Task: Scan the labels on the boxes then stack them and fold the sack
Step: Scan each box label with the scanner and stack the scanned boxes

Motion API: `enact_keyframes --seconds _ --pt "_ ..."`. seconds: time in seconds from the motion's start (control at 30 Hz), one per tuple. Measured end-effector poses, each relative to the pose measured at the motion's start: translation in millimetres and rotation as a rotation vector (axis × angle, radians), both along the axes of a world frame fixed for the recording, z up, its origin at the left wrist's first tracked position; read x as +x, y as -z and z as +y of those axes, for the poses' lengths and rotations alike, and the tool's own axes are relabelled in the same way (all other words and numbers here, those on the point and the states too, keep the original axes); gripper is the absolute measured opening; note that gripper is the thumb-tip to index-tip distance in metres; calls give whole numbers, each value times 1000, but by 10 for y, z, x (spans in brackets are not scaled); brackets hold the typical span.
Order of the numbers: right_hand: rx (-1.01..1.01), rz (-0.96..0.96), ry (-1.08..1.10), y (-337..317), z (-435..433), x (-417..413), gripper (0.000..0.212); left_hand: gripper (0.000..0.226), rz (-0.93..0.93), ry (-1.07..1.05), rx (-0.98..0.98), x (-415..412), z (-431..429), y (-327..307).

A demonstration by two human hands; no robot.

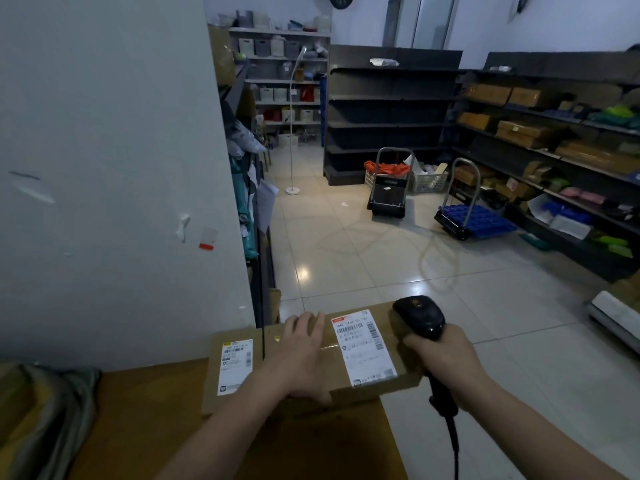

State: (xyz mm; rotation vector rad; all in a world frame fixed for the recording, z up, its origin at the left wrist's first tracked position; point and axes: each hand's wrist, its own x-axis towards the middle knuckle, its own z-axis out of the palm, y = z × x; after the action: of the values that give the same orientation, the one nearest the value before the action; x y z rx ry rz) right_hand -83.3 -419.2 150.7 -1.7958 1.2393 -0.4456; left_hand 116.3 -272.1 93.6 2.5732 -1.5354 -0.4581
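Two flat cardboard boxes lie on a brown table (145, 410). The right box (398, 344) carries a white label (363, 348) and partly overlies the left box (214, 375), which has its own white label (237, 367). My left hand (301, 351) rests palm down on the right box, fingers over its far edge and thumb at the near edge. My right hand (446, 358) grips a black barcode scanner (420, 317) by the handle, its head just beyond the label's right side. A crumpled sack (38, 420) lies at the table's left end.
A white wall (104, 168) stands close on the left. Dark shelves with boxes (554, 140) line the right side. Two hand trolleys (388, 195) and a white floor lamp (292, 133) stand on the tiled floor ahead.
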Motion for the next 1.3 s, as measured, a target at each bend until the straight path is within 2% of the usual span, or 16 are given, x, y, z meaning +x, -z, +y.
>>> enact_keyframes --seconds 0.1,0.33,0.43,0.5,0.57,0.63,0.7,0.8,0.87,0.93,0.97,1.03,1.1,1.2,1.3 --pt "-85 56 3 -56 -54 -53 11 144 2 10 21 -114 145 -203" --pt "-32 -14 -28 -18 -23 -263 17 136 35 31 66 -122 306 -608" --pt "156 -169 -64 24 24 -397 15 132 29 46 40 -127 380 -688" --pt "278 -262 -97 33 49 -469 21 129 58 46 -3 -127 426 -727" --pt "316 -313 -121 19 74 -508 24 126 107 23 -97 -105 494 -788" --pt "331 -370 -113 -7 100 -520 21 124 184 -57 -296 -86 565 -843" --pt "350 -425 -66 -8 121 -515 18 117 298 -248 -572 -122 591 -847" --pt "371 -481 -27 -18 177 -463 17 83 587 -678 -944 -267 521 -759" --pt "375 -494 -41 -62 227 -408 13 53 744 -863 -956 -333 482 -721" --pt "367 -487 -51 -108 259 -374 9 33 826 -870 -894 -361 509 -673" --pt "365 -484 -48 -121 269 -364 7 35 858 -834 -885 -378 546 -650" --pt "371 -462 -41 -127 298 -321 6 53 898 -790 -906 -409 654 -646" --pt "373 -454 -56 -154 349 -282 8 63 883 -839 -947 -447 767 -674" --pt "388 -470 -71 -184 438 -220 10 51 890 -941 -992 -474 925 -732" --pt "403 -463 -72 -209 521 -166 21 38 901 -903 -992 -468 1048 -802"
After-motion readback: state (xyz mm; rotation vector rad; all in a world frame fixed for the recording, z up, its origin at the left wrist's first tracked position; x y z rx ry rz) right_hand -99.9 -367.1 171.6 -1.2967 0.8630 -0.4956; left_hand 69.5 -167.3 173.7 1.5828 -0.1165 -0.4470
